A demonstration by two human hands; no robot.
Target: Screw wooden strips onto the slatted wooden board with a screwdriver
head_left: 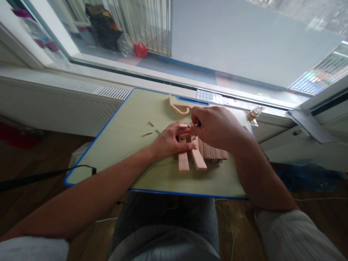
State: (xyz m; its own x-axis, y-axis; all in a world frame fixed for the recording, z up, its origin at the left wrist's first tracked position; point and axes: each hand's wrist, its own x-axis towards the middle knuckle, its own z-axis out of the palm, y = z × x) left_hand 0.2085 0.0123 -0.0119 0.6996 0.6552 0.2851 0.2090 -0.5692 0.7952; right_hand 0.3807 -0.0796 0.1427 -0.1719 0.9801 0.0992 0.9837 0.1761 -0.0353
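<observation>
My left hand (174, 139) presses its fingers down on a small wooden assembly (190, 159) of pale slats lying on the table (130, 145). My right hand (216, 127) is closed around a dark-handled tool (199, 123) held upright over the top end of the slats, just beside my left fingertips. More wooden slats (214, 152) lie under and behind my right hand, partly hidden by it.
Several loose screws (150, 128) lie left of my hands. A curved wooden piece (179, 107) sits at the table's far edge. A small bottle (254, 114) rests on the sill at right. A black cable (54, 174) runs along the table's left corner.
</observation>
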